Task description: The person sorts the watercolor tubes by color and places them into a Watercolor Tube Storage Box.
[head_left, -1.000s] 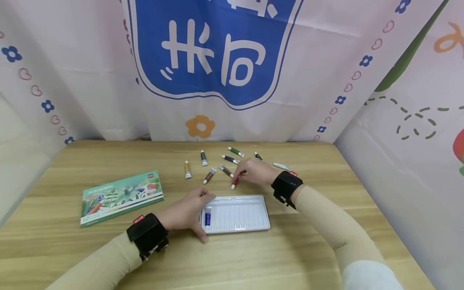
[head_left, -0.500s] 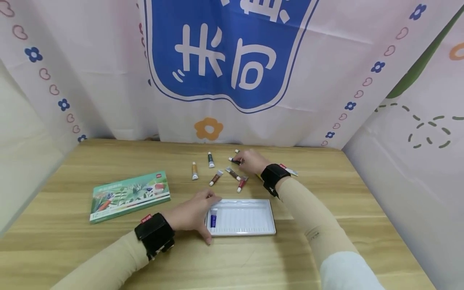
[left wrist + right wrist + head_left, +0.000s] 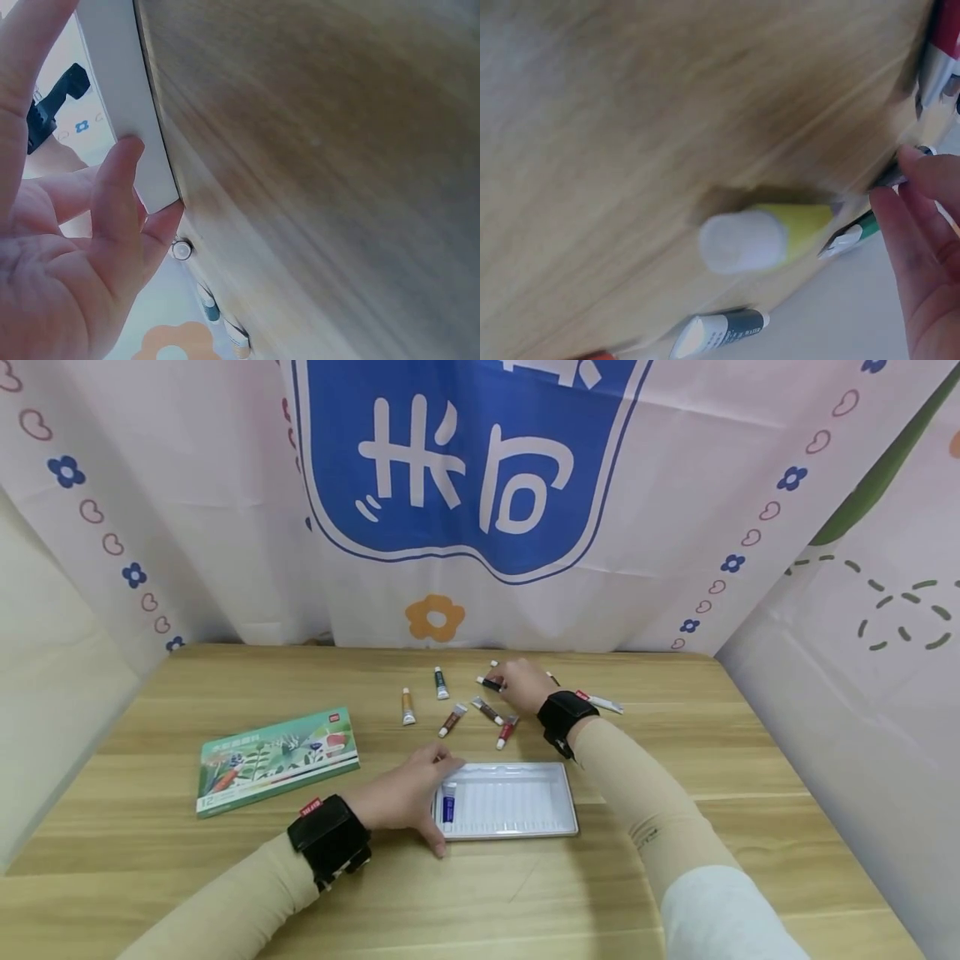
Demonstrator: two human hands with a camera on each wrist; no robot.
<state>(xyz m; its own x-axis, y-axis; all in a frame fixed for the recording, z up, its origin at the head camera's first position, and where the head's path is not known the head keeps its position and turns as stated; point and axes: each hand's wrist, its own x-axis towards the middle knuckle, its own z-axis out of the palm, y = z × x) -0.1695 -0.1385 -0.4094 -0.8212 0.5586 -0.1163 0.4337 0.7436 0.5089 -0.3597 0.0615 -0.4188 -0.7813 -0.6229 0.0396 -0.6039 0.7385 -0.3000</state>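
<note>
My left hand (image 3: 405,789) grips the left end of a white plastic tray (image 3: 517,802), thumb at the near edge and fingers at the far one. The left wrist view shows the fingers against the tray's side wall (image 3: 127,90). One blue paint tube (image 3: 448,806) lies in the tray's leftmost slot. Farther back, my right hand (image 3: 525,683) pinches a dark paint tube (image 3: 489,683) low at the table; the right wrist view has thumb and fingertips on that tube (image 3: 889,174). A green tube (image 3: 867,225) lies beside it, mostly hidden from the head view.
Red (image 3: 507,732), brown (image 3: 453,720), grey-brown (image 3: 487,710), ochre (image 3: 408,707) and dark green (image 3: 441,683) tubes lie behind the tray. A white tube (image 3: 604,703) and a yellow one (image 3: 780,236) lie right. A green illustrated box (image 3: 277,762) rests left.
My right hand has left the red tube, moved back to the dark tube and taken hold of it. The left hand stays on the tray. The head view has shifted slightly.
</note>
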